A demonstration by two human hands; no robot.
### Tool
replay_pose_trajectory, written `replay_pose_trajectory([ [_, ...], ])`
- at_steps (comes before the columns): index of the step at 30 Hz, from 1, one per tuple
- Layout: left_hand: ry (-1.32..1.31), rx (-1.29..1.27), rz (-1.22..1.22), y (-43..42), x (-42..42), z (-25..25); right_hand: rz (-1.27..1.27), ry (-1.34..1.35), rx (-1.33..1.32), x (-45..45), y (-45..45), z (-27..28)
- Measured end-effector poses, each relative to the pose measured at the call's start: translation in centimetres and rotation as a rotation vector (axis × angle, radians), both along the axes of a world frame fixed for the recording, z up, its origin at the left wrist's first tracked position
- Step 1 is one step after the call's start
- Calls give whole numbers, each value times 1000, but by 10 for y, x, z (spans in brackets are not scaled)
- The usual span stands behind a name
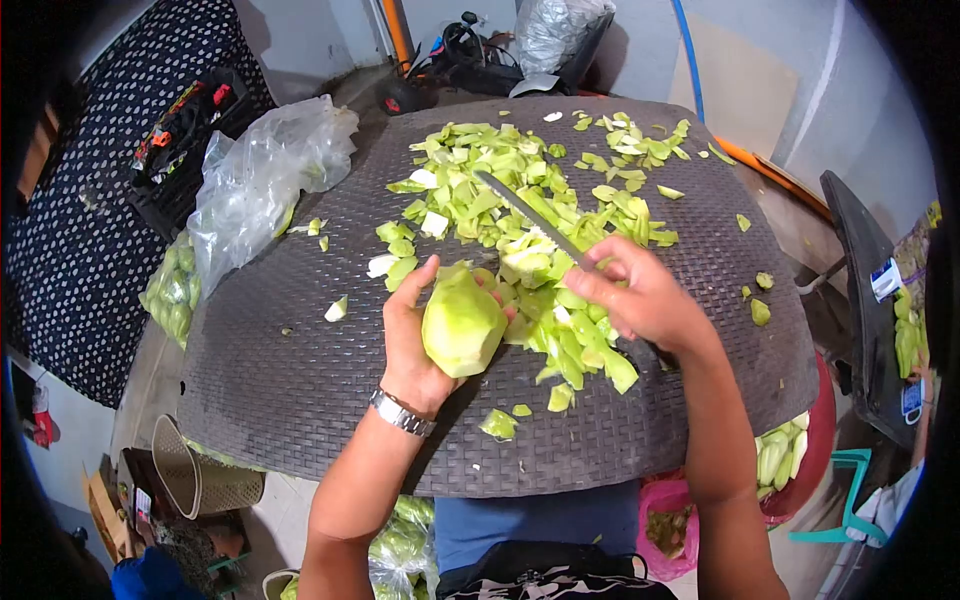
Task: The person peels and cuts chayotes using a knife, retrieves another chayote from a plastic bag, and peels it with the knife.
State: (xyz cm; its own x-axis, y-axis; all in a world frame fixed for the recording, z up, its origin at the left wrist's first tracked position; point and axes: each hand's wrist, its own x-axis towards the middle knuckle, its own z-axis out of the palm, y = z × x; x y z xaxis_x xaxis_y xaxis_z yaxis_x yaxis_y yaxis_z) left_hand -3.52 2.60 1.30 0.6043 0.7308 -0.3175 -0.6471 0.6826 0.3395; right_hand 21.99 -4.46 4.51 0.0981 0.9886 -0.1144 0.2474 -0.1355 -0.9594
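Note:
My left hand [412,340], with a metal watch on the wrist, is wrapped around a pale green chayote [463,322], mostly peeled with flat cut faces. In my right hand [645,297] is a knife [535,218], gripped by a handle that my fingers hide. Its blade points up and to the left, apart from the chayote. Beneath and beyond both hands, a heap of green peelings [560,335] spreads over the dark woven-pattern table [300,400]. One loose peel piece [498,424] lies near the table's front edge.
A clear plastic bag [270,180] rests at the table's left edge, above a bag of green vegetables [175,290]. At lower right, a red basin [815,460] holds pale green pieces beside a teal stool [850,490]. A pink bag [668,525] hangs or stands below the front edge.

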Motion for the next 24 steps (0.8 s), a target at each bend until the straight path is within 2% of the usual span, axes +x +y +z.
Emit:
replay_pose_trajectory([
  [2,26,-47,37,-5,4,8,85,-7,35,-15,-3,-1],
  [4,57,48,57,-2,6,-4,155,-81,142,-26,-7,-12],
  [5,73,94,64,-2,7,-9,173,-19,184,-36,-8,-13],
  [6,76,115,56,-5,12,-8,209,-109,179,-43,-10,-11],
  [8,83,154,41,-13,22,-3,124,-292,236,-55,-14,-8],
  [11,114,190,-12,-13,20,-10,152,-441,261,-51,-15,-6],
  [14,102,188,-25,-15,18,-4,9,-591,763,-49,-9,-25],
  [18,66,283,-51,-10,11,-5,139,-735,772,-52,-15,-19],
  [19,81,197,2,-17,18,8,157,-785,745,-56,-19,-19],
  [22,3,182,-36,-15,18,10,191,-886,734,-61,-21,-24],
  [24,47,187,-2,-19,19,15,201,-912,753,-62,-21,-24],
])
